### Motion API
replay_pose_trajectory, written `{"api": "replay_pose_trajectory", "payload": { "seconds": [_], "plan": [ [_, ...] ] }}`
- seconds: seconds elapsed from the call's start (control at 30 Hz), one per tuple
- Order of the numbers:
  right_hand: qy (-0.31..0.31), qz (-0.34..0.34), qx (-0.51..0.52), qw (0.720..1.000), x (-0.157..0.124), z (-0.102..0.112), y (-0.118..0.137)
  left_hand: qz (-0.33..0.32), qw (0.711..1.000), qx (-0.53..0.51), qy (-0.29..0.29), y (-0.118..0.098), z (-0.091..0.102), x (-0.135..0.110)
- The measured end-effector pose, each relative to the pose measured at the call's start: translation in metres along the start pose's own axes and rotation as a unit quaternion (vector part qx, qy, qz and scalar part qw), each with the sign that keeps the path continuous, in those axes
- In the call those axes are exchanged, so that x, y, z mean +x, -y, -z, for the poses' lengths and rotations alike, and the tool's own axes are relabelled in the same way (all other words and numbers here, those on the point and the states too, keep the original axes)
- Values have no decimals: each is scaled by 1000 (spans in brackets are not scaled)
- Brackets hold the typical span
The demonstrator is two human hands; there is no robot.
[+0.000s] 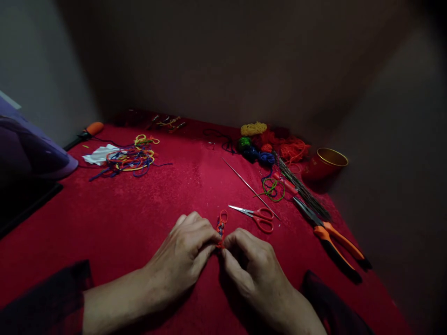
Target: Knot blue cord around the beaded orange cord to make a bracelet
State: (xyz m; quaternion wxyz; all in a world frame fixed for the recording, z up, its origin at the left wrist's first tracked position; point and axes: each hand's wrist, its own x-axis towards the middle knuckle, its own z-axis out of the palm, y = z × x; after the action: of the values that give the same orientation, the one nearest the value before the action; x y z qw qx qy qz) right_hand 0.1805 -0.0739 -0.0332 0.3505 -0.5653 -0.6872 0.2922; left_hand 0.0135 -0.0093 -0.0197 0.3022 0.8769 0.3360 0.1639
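Note:
A small knotted cord piece [220, 224], orange-red with dark blue and a loop at its far end, lies between my hands at the middle front. My left hand [186, 244] pinches its near end between thumb and forefinger. From the other side my right hand [249, 260] has thumb and forefinger closed on the same end. The fingertips hide the strands there. Just beyond my right hand rest scissors [256, 215] with red handles, their blades pointing left. A long thin metal needle [249, 187] lies slantwise behind the scissors.
Orange-handled pliers [328, 237] lie right, beside a bundle of thin sticks [300, 186] and a red cup [323, 165]. Yarn balls [267, 144] sit at the back. Tangled cords [131, 160] and a white cloth [103, 154] lie left, near a purple object [31, 139].

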Motion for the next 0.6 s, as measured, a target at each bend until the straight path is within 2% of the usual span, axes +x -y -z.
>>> {"api": "replay_pose_trajectory", "payload": {
  "seconds": [0.13,0.3,0.4,0.6],
  "plan": [
    [13,-5,14,1000,1,0,-2,25,1000,-7,-14,0,1,-1],
    [27,-19,16,999,4,-1,-4,66,997,47,-14,-4,4,-5],
    [24,-19,15,999,4,-2,-5,77,995,59,-1,-6,3,-6],
    [14,-18,20,1000,5,-4,-3,103,993,42,-26,-10,-2,-3]
  ]
}}
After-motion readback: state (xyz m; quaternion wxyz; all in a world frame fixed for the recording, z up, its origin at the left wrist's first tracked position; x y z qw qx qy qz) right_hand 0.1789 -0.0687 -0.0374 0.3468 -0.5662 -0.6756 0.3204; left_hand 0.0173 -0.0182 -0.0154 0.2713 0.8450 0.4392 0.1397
